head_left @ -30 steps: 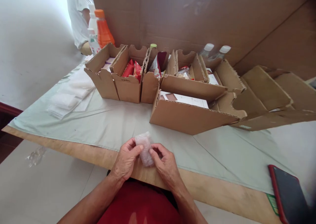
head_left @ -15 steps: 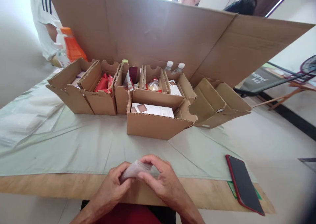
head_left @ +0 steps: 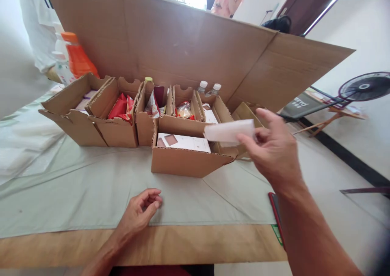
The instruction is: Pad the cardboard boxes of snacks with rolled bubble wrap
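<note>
Packet [head_left: 228,132] near the front box [head_left: 183,162] — pinched in the right hand [head_left: 276,156] grip, left hand [head_left: 138,211] empty, loosely open before that box — is best carried level, lightly held.

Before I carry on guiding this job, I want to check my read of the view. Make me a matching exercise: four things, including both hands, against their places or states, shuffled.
Things
1. Right hand
2. Red packets
3. Left hand
4. Orange bottle

Places or states
A. Fingers loosely curled, no item visible in them
B. Behind the leftmost cardboard box
C. Gripping a whitish packet
D. Inside the second cardboard box from the left

Pairs: 1-C, 2-D, 3-A, 4-B
</note>
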### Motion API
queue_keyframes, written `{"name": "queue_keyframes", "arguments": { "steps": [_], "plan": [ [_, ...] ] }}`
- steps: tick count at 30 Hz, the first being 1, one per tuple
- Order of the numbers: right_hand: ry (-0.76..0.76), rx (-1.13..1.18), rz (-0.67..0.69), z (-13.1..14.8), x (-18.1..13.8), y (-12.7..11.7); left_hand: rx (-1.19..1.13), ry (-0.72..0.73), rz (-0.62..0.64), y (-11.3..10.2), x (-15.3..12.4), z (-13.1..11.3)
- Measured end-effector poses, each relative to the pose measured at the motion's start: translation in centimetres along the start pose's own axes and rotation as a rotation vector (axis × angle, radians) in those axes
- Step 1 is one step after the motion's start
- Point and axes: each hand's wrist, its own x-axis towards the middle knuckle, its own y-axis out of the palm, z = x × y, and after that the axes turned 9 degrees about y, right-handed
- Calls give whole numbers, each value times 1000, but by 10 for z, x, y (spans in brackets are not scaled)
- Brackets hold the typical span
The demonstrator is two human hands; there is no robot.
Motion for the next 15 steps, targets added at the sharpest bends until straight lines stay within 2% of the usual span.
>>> {"name": "queue_keyframes", "arguments": {
  "steps": [3, 6, 10, 15],
  "plan": [
    [-144, -606, 144, 5, 8, 17, 87, 85, 27, 1, -3, 1],
    [-201, -880, 365, 16, 11, 25, 141, 143, 37, 2, -4, -1],
    [-124, -785, 632, 18, 27, 33, 163, 183, 49, 3, -5, 0],
    [-127, -713, 957, 9, 49, 48, 186, 232, 66, 4, -5, 1]
  ]
}}
